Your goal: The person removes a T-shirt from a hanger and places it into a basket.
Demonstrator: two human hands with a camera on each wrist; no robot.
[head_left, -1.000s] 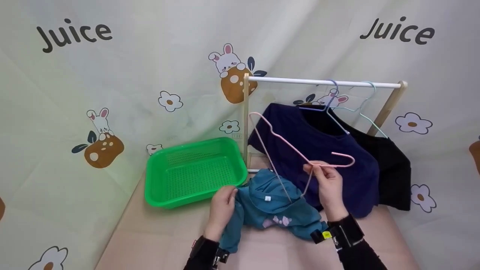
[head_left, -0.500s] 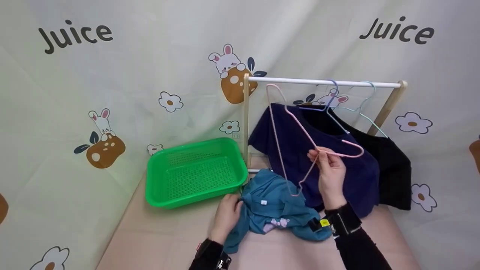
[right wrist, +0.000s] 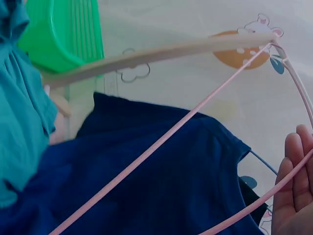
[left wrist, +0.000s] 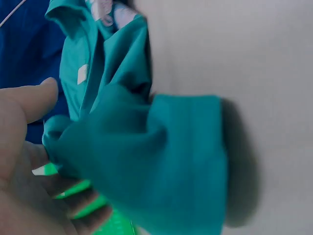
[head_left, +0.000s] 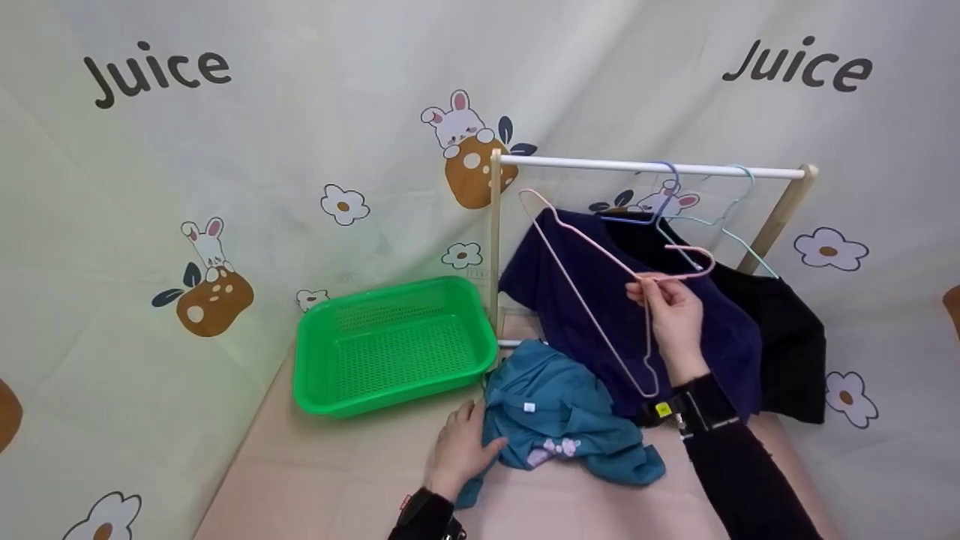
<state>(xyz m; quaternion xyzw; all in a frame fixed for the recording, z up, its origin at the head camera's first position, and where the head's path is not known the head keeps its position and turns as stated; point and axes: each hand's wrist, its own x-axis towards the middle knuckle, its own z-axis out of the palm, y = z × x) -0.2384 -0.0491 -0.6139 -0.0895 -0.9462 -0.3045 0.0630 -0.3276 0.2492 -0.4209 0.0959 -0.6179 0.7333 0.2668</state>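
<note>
My right hand (head_left: 675, 319) pinches a pink wire hanger (head_left: 601, 251) near the base of its hook. The hanger is tilted, hook to the right, in front of a hanging navy shirt (head_left: 731, 356). Nothing hangs on it. On the table below lies a crumpled teal garment (head_left: 551, 382), with a white label and a pink print showing. My left hand (head_left: 459, 450) lies at the garment's left side, fingers spread and relaxed. In the left wrist view, the left thumb and fingers stand apart beside a fold of the teal cloth (left wrist: 146, 142).
A green perforated basket (head_left: 397, 395) stands left of the teal garment. Behind, a small rack with a white rail (head_left: 585, 162) carries the navy shirt on a blue hanger and a black shirt (head_left: 799, 364) on a mint hanger. A printed curtain (head_left: 300, 135) backs the table.
The right hand has raised the pink hanger away from the teal garment and turned it. The left hand has loosened from the garment's edge, its fingers now spread.
</note>
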